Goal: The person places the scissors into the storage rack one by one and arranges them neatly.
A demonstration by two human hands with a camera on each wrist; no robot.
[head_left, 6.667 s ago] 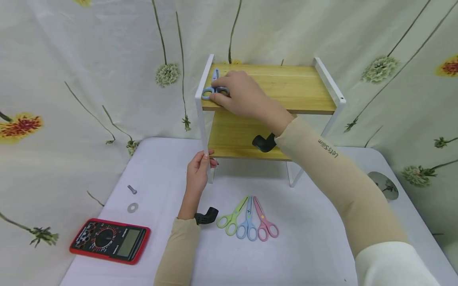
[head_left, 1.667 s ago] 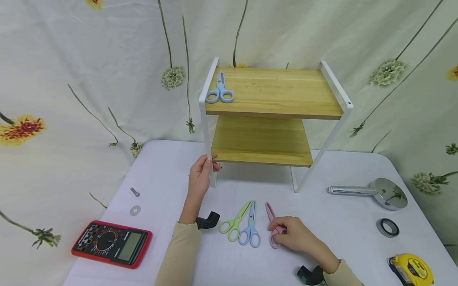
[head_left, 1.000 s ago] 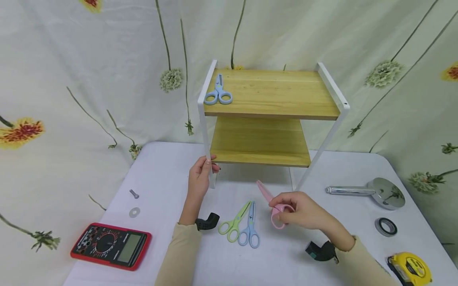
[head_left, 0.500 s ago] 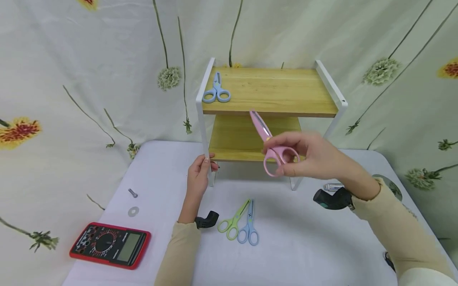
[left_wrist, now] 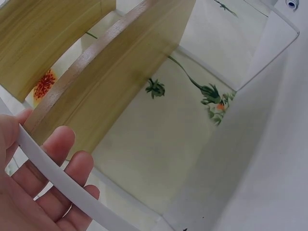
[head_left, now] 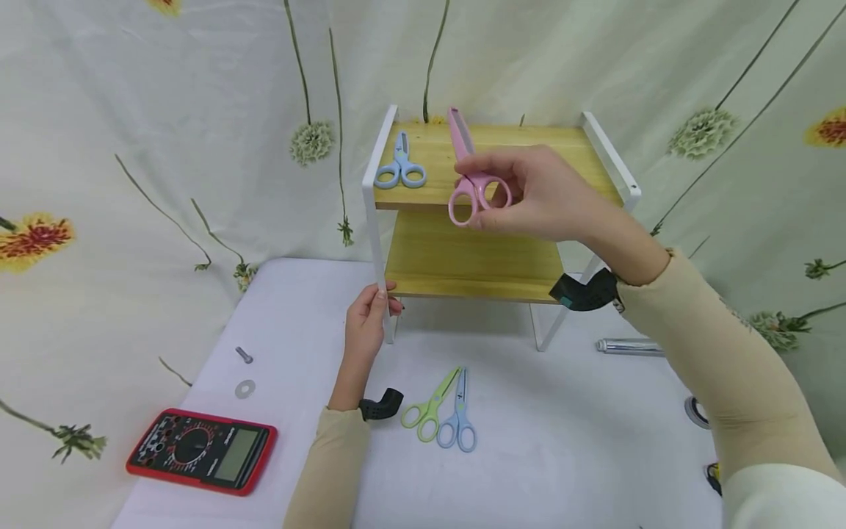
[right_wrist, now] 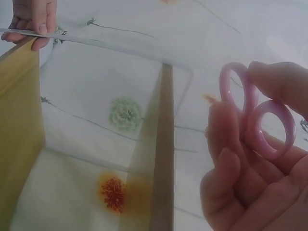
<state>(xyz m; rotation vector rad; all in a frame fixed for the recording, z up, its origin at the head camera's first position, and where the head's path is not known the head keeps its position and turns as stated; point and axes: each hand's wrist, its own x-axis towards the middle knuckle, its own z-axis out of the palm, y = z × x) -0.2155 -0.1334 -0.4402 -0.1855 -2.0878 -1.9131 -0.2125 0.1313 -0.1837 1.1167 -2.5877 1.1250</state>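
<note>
My right hand (head_left: 535, 191) pinches a pair of pink scissors (head_left: 471, 173) by the handles, blades pointing up and away, in front of the upper shelf. In the right wrist view, the pink finger loops (right_wrist: 272, 130) sit between thumb and fingers. My left hand (head_left: 365, 323) grips the front left leg of a two-tier shelf rack (head_left: 476, 257) at its lower board; the left wrist view shows fingers curled round the white frame (left_wrist: 72, 187). Blue scissors (head_left: 400, 165) lie on the upper board at its left end. Green scissors (head_left: 429, 408) and another blue pair (head_left: 460, 419) lie on the table.
A red multimeter (head_left: 201, 450), a washer (head_left: 245, 389) and a bolt (head_left: 244, 355) lie on the left. On the right, my arm partly covers a chrome shower head's handle (head_left: 628, 347), a black tape roll (head_left: 695, 411) and a tape measure (head_left: 713, 477).
The right hand left the blue scissors on the upper board, took the pink scissors from the table, and raised them up and leftward to the shelf. The left hand stays on the rack leg.
</note>
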